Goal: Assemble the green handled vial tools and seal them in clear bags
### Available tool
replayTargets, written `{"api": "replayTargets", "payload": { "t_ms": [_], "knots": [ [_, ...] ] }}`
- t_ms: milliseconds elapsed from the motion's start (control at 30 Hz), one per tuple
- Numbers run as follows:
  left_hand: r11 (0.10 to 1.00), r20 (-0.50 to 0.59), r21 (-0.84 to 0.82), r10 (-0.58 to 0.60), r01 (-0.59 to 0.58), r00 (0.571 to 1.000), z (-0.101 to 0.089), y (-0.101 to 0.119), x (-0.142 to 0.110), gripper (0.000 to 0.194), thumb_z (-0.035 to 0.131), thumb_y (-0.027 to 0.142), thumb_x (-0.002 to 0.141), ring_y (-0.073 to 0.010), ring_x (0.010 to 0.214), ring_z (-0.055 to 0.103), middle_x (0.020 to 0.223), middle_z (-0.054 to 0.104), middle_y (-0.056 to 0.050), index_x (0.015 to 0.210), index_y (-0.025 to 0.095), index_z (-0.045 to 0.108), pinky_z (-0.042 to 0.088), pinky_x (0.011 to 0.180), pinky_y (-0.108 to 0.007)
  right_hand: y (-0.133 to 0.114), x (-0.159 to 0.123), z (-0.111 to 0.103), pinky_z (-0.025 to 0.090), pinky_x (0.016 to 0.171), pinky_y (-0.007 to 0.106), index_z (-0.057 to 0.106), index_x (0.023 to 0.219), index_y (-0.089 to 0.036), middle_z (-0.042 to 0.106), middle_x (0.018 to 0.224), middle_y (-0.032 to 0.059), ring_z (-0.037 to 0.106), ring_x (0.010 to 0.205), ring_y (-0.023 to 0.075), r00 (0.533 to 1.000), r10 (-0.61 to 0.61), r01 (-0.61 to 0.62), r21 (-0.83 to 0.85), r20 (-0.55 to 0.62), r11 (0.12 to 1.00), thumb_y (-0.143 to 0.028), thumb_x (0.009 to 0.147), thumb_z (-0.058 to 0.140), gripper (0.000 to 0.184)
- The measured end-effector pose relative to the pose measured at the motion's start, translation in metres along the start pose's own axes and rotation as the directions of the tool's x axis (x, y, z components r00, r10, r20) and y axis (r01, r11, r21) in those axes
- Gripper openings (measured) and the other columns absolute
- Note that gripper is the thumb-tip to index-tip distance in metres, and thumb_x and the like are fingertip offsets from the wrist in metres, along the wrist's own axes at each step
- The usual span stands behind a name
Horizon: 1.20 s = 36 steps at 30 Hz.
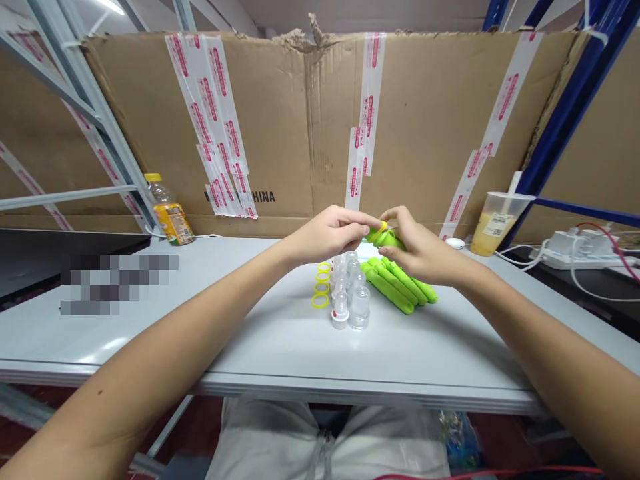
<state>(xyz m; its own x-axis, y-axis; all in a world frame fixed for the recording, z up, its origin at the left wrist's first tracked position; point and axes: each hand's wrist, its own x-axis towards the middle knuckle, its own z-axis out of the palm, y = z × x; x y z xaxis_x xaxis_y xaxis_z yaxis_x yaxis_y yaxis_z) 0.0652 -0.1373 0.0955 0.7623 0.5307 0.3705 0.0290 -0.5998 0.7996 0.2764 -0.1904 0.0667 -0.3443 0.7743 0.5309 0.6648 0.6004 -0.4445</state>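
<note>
My right hand [423, 250] is wrapped round a green tube-shaped piece [384, 239], held a little above the table. My left hand [327, 233] pinches a yellow ring [381, 228] at the top end of that same green piece. Under my right hand lie several more green pieces [395, 285] side by side. In front of them stand several small clear plastic parts [350, 297] in rows. A short column of yellow rings [321, 287] lies to their left on the grey table [250, 333].
A bottle of yellow drink [167, 210] stands at the back left. A plastic cup of yellow drink [497, 223] stands at the back right, with a white power strip and cables [575, 247] beyond it. A taped cardboard wall [310, 120] closes the back.
</note>
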Motion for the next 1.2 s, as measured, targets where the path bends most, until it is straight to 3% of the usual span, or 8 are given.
{"api": "replayTargets", "payload": {
  "t_ms": [167,300,400,500,633,767,933,1200],
  "knots": [
    [0.994,-0.041,0.062,0.090,-0.087,0.995,-0.005,-0.005,0.008,0.024,0.057,0.022,0.084,-0.0064,0.046,0.031,0.051,0.039,0.005,0.096,0.012,0.076,0.024,0.044,-0.022,-0.010,-0.005,-0.001,0.035,0.060,0.032,0.035,0.121,-0.021,0.051,0.073,-0.0005,0.049,0.064,0.0193,0.993,-0.114,0.114,-0.046,0.010,0.992,-0.029,0.086,0.059,0.043],
    [0.995,0.005,0.010,0.100,-0.100,0.995,-0.009,-0.018,0.011,0.037,0.057,0.041,0.090,-0.0068,0.045,0.031,0.052,0.037,0.005,0.100,0.011,0.075,0.024,0.043,-0.022,-0.012,-0.009,0.000,0.032,0.050,0.029,0.037,0.117,-0.027,0.046,0.067,-0.0037,0.041,0.054,0.0148,0.990,-0.089,0.116,0.284,-0.106,0.952,-0.039,0.085,0.066,0.045],
    [0.987,-0.028,0.051,0.153,-0.151,0.988,-0.010,-0.023,0.010,0.047,0.055,0.051,0.092,-0.0070,0.047,0.031,0.053,0.036,0.006,0.111,0.012,0.073,0.025,0.044,-0.022,-0.008,-0.007,0.003,0.028,0.043,0.025,0.034,0.112,-0.030,0.046,0.068,-0.0056,0.036,0.047,0.0106,0.987,0.007,0.090,0.593,-0.160,0.800,-0.048,0.082,0.070,0.050],
    [0.982,-0.080,0.073,0.180,-0.175,0.980,-0.006,-0.020,0.007,0.048,0.058,0.054,0.090,-0.0069,0.047,0.028,0.052,0.033,0.006,0.112,0.013,0.073,0.023,0.044,-0.022,-0.003,0.000,0.008,0.025,0.039,0.022,0.031,0.107,-0.030,0.050,0.068,-0.0073,0.035,0.044,0.0079,0.982,0.124,0.021,0.729,-0.145,0.684,-0.045,0.079,0.073,0.053],
    [0.987,-0.076,0.011,0.159,-0.159,0.984,0.002,-0.013,0.002,0.047,0.058,0.055,0.090,-0.0066,0.044,0.025,0.047,0.028,0.007,0.088,0.011,0.076,0.021,0.043,-0.023,-0.001,0.007,0.009,0.026,0.038,0.020,0.028,0.103,-0.030,0.053,0.065,-0.0091,0.037,0.042,0.0076,0.974,0.221,-0.114,0.753,-0.042,0.648,-0.040,0.076,0.075,0.055],
    [0.988,-0.091,-0.086,0.122,-0.129,0.988,0.009,-0.011,0.000,0.045,0.061,0.052,0.089,-0.0059,0.044,0.024,0.046,0.028,0.007,0.074,0.012,0.072,0.021,0.043,-0.024,0.003,0.008,0.003,0.029,0.039,0.020,0.028,0.103,-0.029,0.055,0.064,-0.0086,0.041,0.042,0.0086,0.981,0.189,-0.174,0.662,0.049,0.729,-0.043,0.082,0.071,0.051],
    [0.971,-0.064,-0.239,0.008,-0.023,0.998,0.008,-0.015,0.001,0.033,0.071,0.043,0.082,-0.0049,0.043,0.022,0.049,0.029,0.009,0.092,0.012,0.073,0.015,0.043,-0.023,0.010,0.007,0.000,0.028,0.038,0.019,0.030,0.104,-0.028,0.051,0.062,-0.0099,0.041,0.042,0.0082,0.989,0.136,-0.143,0.573,0.055,0.807,-0.041,0.083,0.070,0.047],
    [0.988,-0.154,-0.153,-0.052,0.028,0.987,-0.001,-0.025,0.005,0.033,0.072,0.034,0.081,-0.0048,0.041,0.025,0.047,0.031,0.009,0.107,0.014,0.073,0.017,0.041,-0.022,0.002,0.004,0.010,0.030,0.039,0.021,0.031,0.109,-0.030,0.051,0.063,-0.0104,0.040,0.043,0.0085,0.987,0.148,-0.054,0.714,-0.069,0.698,-0.044,0.081,0.073,0.053]
  ]
}}
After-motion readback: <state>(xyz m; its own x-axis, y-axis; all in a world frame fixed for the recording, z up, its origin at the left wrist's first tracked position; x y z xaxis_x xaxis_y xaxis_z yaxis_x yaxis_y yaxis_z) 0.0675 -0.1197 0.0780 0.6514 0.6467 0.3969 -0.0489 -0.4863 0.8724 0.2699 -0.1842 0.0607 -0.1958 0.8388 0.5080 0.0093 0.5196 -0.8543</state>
